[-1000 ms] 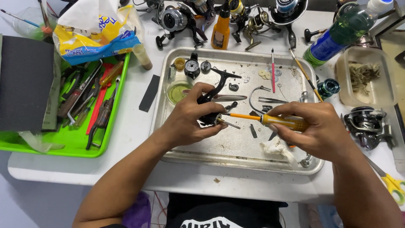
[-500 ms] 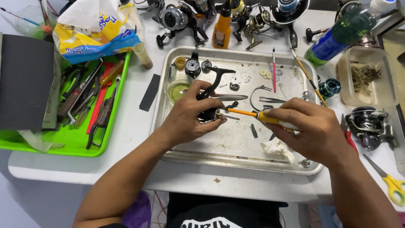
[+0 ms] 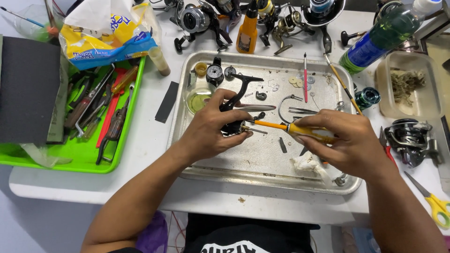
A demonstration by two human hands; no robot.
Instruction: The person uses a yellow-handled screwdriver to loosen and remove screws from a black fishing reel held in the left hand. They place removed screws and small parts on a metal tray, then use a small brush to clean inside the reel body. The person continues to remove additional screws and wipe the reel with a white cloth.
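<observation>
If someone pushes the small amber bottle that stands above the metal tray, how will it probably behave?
The amber bottle is tall, narrow and upright, so it would probably tip rather than slide. It looks like plastic, so likely light and not fragile. Fishing reels stand close beside it, so it might lean against one instead of falling flat.

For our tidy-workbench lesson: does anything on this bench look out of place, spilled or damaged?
Nothing looks spilled or broken. The black reel body in the left hand is in pieces, its small parts loose on the metal tray. The right hand holds a yellow-handled screwdriver to it.
</observation>
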